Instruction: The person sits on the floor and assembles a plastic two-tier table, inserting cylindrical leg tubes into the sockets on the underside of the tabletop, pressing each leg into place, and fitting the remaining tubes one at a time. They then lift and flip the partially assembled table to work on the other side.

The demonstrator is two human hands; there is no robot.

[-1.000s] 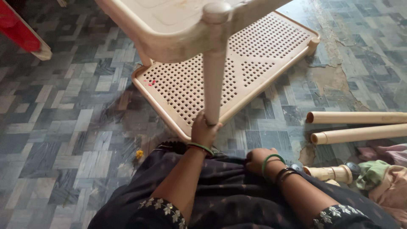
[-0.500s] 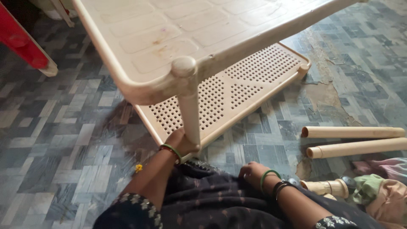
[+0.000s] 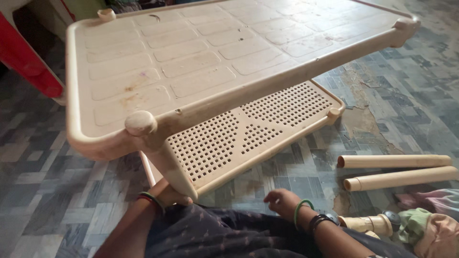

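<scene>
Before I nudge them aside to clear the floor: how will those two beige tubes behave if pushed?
The tubes are round and lie loose on flat tiles, so they will probably roll sideways. They look like hollow plastic with open ends, so likely light and stiff. Their smooth surface may slip in the hands.

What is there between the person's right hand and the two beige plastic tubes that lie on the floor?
In the head view, only bare blue-grey patterned floor tiles lie between the right hand and the two beige plastic tubes; nothing stands there.
</scene>
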